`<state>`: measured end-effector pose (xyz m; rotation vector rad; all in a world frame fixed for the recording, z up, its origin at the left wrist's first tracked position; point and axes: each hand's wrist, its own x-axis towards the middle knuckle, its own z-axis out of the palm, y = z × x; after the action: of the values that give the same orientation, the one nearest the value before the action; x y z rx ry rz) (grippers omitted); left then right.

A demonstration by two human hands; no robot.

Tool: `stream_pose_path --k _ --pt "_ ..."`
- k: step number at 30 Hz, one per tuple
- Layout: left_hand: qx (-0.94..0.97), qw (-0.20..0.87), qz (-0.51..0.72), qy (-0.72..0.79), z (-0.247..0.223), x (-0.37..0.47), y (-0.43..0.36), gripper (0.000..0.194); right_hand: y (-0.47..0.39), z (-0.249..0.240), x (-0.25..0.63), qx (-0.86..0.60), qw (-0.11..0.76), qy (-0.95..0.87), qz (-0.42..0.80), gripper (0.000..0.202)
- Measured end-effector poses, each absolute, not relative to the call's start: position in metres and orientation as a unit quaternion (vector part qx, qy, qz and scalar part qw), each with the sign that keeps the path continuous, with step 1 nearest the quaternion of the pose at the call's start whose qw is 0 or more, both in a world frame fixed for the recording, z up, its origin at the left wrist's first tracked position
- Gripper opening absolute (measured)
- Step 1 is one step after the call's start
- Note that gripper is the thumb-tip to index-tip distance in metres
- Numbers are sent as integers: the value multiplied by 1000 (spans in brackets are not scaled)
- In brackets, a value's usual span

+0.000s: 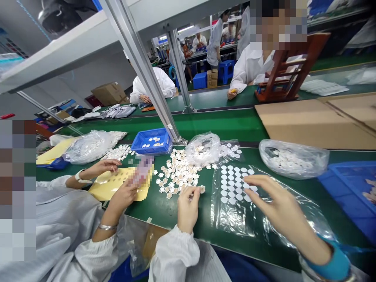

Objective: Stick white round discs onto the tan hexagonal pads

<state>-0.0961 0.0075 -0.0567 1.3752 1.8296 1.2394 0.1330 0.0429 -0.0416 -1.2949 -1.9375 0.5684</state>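
Observation:
My left hand (188,209) is closed at the front of the green table, its fingertips pinching a small round white-rimmed piece (202,189). Just beyond it spreads a loose heap of similar round pieces (180,172) with beige centres. My right hand (277,207) hovers over the right side of a clear plastic sheet (235,221), thumb and forefinger apart. On that sheet lie rows of white round discs (231,183). The right fingertips are at the right edge of these rows; whether they touch a disc I cannot tell.
Clear bags of pieces (293,158) lie behind, near a small blue tray (152,141). A blue bin (352,192) stands right. A metal post (143,66) rises behind the heap. At left, a co-worker's hands (122,196) work over yellow sheets (108,182).

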Motion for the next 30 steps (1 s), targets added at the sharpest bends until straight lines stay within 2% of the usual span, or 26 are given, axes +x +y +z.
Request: stream_pose_path --k 4,8,13,16,19,21,30 --pt "490 387 468 625 -32 -66 6 28 31 -36 106 -435 364 -769 296 25" --pt "385 556 510 531 -16 -46 1 22 33 -30 100 -400 411 -738 355 13" --pt "258 726 480 420 -13 -42 0 17 37 -20 110 -383 419 -709 419 16" --pt "211 755 485 388 -14 -41 1 18 33 -16 114 -390 434 -705 403 14" --pt "210 749 506 373 -14 -40 2 25 28 -14 115 -395 485 -704 336 7" --pt "227 739 517 368 -13 -39 2 24 25 -12 116 -382 500 -719 295 5" --pt "262 708 526 392 -6 -36 -3 22 22 -8 117 -350 506 -746 255 8"
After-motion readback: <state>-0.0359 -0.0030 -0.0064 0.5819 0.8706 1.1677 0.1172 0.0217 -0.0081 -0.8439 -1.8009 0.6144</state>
